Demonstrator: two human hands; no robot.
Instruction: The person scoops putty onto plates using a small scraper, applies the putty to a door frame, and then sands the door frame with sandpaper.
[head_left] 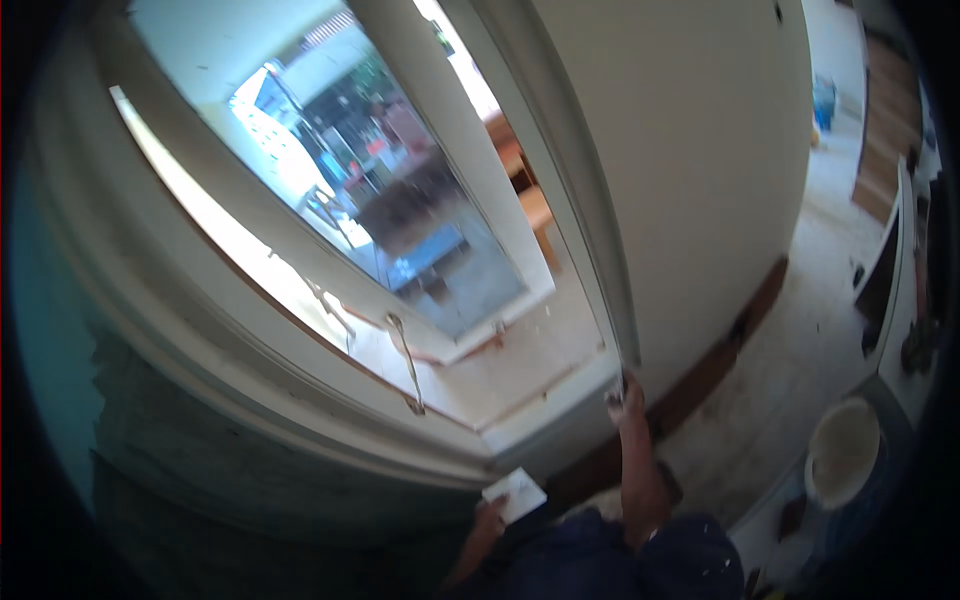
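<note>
My left hand (490, 516) is closed on the edge of a flat white square plate (524, 490), low in front of my body. Its top face shows faint grey marks. My right arm stretches forward, and my right hand (627, 402) is closed at the lower right corner of the pale window frame (570, 385). Something small and dark sticks up from its fingers against the frame; it is too blurred to name. A window sash with a glass pane (430, 250) stands tilted in view beyond the frame.
A metal window stay (405, 360) stands on the sill side. At the right are a round pale bucket or basin (843, 453), a brown strip along the wall base (700, 385) and a stained floor (790, 330). Farther off stands a blue object (824, 101).
</note>
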